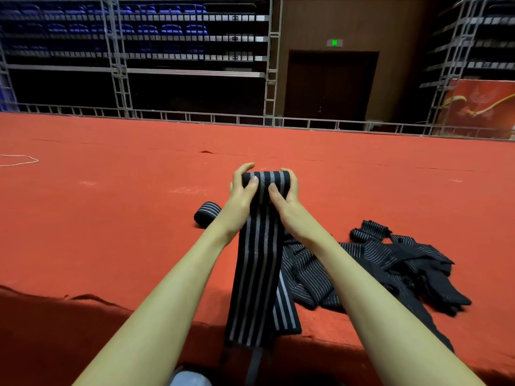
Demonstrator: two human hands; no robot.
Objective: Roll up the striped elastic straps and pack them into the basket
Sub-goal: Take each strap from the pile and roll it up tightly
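A black strap with grey stripes [257, 263] runs from the stage's front edge up to my hands, its far end wound into a roll [269, 178]. My left hand [242, 190] grips the roll's left side, thumb pressed on top. My right hand [287, 190] grips its right side the same way. The strap's tail hangs down over the edge. One finished roll [204, 214] lies on the carpet just left of my left wrist. A heap of loose striped straps [390, 268] sprawls to the right of my right forearm. No basket is in view.
A wide red carpeted stage [111, 204] stretches ahead, its front edge [97, 300] near me. A white cord [19, 160] lies at far left. Metal railing [223, 118] and scaffolding with blue seats stand behind, with a dark doorway [331, 84].
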